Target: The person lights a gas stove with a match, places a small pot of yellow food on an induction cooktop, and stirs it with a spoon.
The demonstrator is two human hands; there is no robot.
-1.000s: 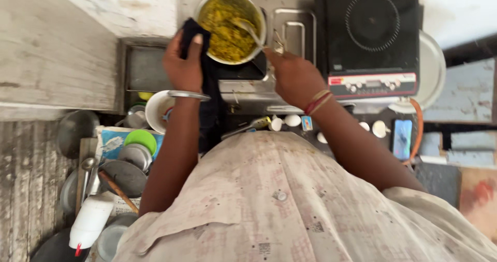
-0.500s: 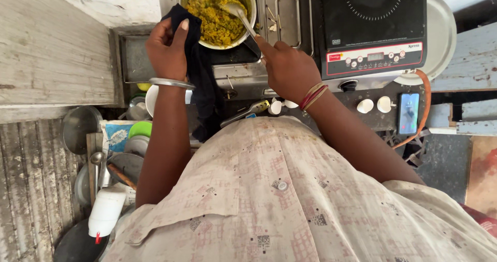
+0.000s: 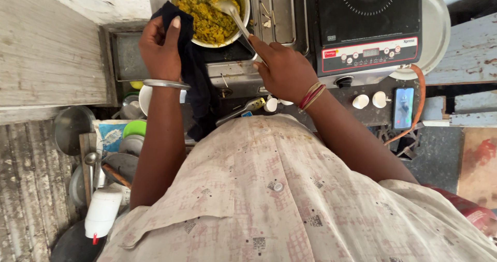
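Steel pot (image 3: 243,13) of yellow cooked food (image 3: 204,8) sits on the stove burner at top of view, left of a black induction cooktop (image 3: 368,24). Left hand (image 3: 161,50) grip pressed on the pot's left rim through a dark cloth (image 3: 194,76). Right hand (image 3: 283,70) grip pinching the handle of a metal spoon (image 3: 228,6), bowl in the food. Food looks mixed and mostly cooked; stirring underway, pot not yet off the stove, nothing served. Below left: 1 white squeeze bottle (image 3: 102,213), green lid (image 3: 135,128), steel plates (image 3: 70,130). Phone (image 3: 403,108) on the worktop at right.
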